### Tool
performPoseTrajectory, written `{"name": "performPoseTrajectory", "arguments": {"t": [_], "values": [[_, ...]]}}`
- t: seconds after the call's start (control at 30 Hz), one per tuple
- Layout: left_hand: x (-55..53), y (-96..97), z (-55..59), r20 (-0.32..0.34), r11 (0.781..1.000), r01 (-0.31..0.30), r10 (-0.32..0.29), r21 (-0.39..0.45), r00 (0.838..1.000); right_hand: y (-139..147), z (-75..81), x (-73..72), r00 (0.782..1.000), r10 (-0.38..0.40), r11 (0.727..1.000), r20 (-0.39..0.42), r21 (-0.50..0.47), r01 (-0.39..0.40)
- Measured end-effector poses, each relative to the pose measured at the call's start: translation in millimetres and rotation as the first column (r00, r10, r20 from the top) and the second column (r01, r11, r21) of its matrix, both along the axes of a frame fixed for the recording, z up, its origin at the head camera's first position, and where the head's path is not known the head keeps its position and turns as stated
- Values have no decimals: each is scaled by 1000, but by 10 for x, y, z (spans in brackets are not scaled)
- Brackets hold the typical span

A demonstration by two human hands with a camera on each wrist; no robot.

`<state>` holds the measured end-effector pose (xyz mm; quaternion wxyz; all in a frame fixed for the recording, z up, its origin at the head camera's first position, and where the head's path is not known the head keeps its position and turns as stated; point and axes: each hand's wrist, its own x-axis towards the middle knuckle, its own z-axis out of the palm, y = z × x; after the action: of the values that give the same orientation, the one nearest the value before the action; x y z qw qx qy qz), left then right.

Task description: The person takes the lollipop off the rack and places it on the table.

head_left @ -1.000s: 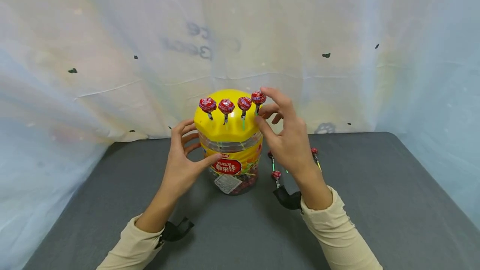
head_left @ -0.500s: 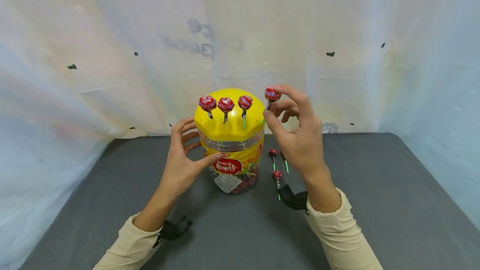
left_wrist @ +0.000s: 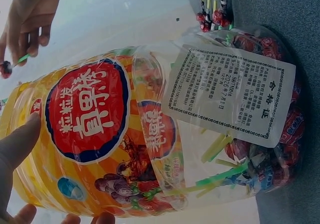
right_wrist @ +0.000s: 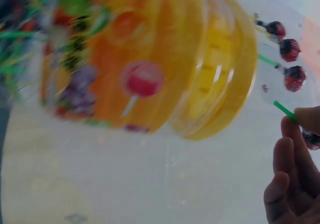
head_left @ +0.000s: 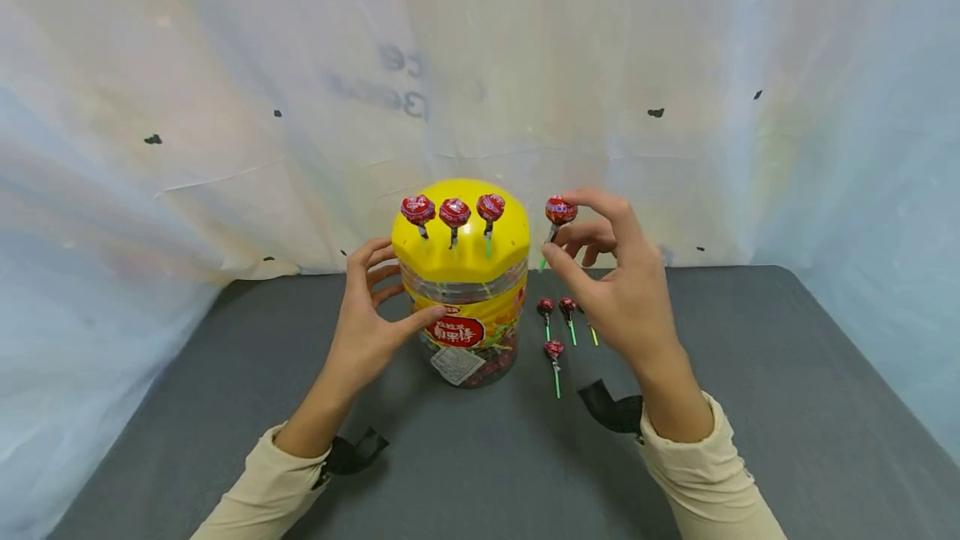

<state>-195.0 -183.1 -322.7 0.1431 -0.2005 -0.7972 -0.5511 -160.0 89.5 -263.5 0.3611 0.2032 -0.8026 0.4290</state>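
Pinching, right hand: thumb and index finger nearly closed on one red-wrapped lollipop; remaining fingers bent, touching or near its stick, exact contact unclear.
Lollipop position: in the air to the right of the yellow lid, apart from it; head up, green stick slanting down-left.
Lollipop visibility: in the right wrist view the hand covers part of the head, at the frame edge; stick end shows clear of the fingers.
Left hand: spread wide around the jar; thumb on the front label, fingers along the side.
Left fingers, hidden part: tips partly behind the jar in the head view; palm cut off in the left wrist view.
Jar: upright on the grey counter, lid on; lollipops inside, number not readable through label and sticker.
Lid row: three lollipops standing in the lid, heads up; lower stick ends out of sight.
Counter, right of jar: loose lollipops, three plain in the head view; a yellow-stick one lies partly behind the right hand. Full count uncertain.
Right wrist view: jar print blurred.
Backdrop: pale sheet, faint reversed lettering, not fully legible.
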Motion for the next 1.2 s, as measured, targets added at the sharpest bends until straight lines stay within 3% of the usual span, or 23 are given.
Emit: {"name": "performPoseTrajectory", "arguments": {"t": [0.23, 0.43, 0.97, 1.2], "values": [[-3, 7, -18, 4, 1000, -5, 5, 1, 1000, 256, -123, 130, 984, -90, 988, 154, 140, 69], [-3, -9, -7, 3, 1000, -10, 10, -3, 1000, 432, -291, 208, 960, -100, 983, 260, 174, 55], [-13, -4, 23, 8, 1000, 5, -5, -23, 1000, 526, -391, 130, 882, -88, 954, 463, 295, -60], [0, -5, 10, 16, 1000, 0, 1, -17, 1000, 535, -525, 41, 828, 10, 928, 561, 302, -217]]}}
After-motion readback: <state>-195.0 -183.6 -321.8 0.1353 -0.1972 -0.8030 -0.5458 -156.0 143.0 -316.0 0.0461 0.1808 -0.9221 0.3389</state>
